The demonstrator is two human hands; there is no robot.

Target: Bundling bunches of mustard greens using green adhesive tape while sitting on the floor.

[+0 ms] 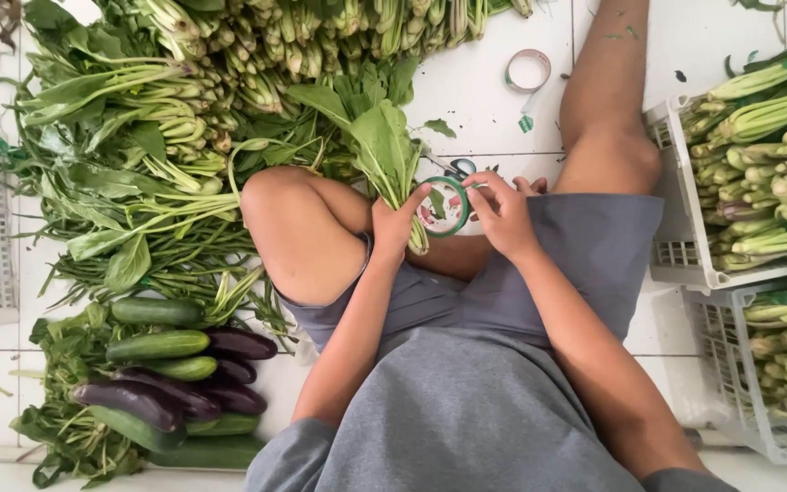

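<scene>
Left hand (395,223) gripped the greens bundle (384,146) at the stems, fingers closed around it, above the lap between the knees. Right hand (501,211) pinched the green tape roll (445,207) just beside the stems, fingertips narrow on its rim. Bundle looked light, floppy up top, stiffer at the stalks, and leaves likely bruised easily, so the stem end was the place to hold. Tape looked light and rigid. Scissors (460,169) lay on the floor behind.

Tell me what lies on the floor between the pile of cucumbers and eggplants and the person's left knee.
Head view: loose leafy greens and long thin stems lie between the cucumbers and eggplants and the left knee.
</scene>
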